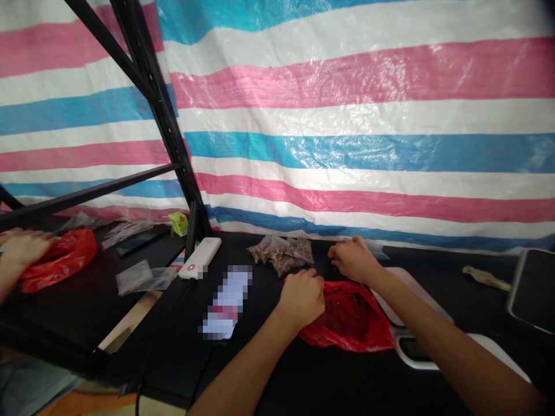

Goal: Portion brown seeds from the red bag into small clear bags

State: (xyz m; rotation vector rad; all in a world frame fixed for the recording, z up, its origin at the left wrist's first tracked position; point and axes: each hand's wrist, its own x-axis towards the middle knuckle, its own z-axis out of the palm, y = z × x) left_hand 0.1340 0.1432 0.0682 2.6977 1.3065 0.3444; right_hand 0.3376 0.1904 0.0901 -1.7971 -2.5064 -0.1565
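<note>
My left hand (302, 297) is closed in a fist at the left rim of a red plastic bag (353, 320) lying on the black table (269, 370), gripping its edge. Just behind the bag, my right hand (353, 259) is curled with its fingers pressed together on the table; what it pinches is hidden. A pile of small clear bags filled with brown bits (282, 254) lies just left of my right hand, near the striped tarp.
A white power bank (200, 257) and a blurred-out flat item (228, 301) lie left of my hands. A white scale (427, 341) sits under my right forearm. Another person's hand (23, 248) rests by a second red bag (60, 259) on the left table. A black metal rack post (167, 127) rises between.
</note>
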